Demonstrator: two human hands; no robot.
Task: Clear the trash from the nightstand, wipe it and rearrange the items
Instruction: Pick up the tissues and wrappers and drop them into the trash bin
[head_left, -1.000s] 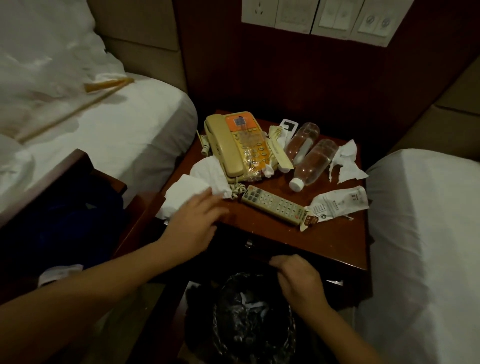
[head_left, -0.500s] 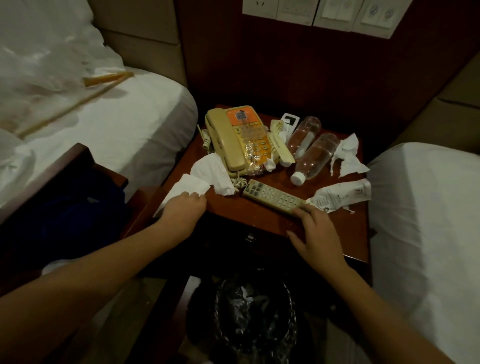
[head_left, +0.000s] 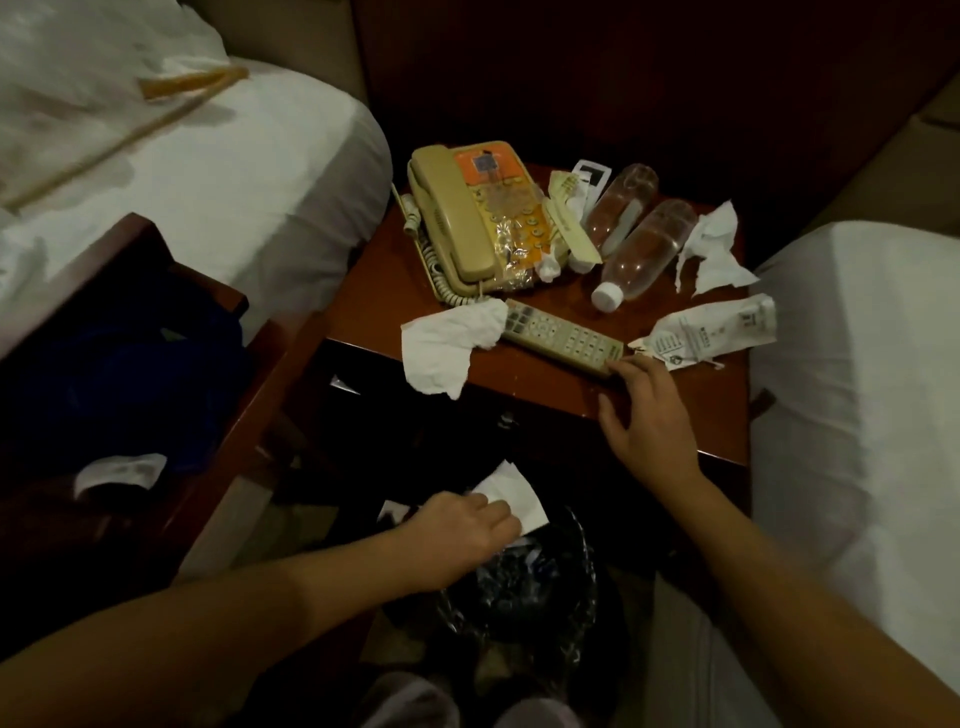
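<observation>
head view: left hand (head_left: 462, 530) pinches a tissue (head_left: 511, 493) over the bin (head_left: 540, 577); right hand (head_left: 647, 415), fingers spread, touches the remote (head_left: 563, 338) on the nightstand (head_left: 519, 374). a careless sweep could knock the remote off.

Single head-worn wide-angle view, looking forward and steeply down from close above. The nightstand (head_left: 524, 384) fills the centre, a bed (head_left: 249, 171) lies far left, another bed (head_left: 857, 364) right, and the bin (head_left: 535, 587) sits near the bottom edge.
</observation>
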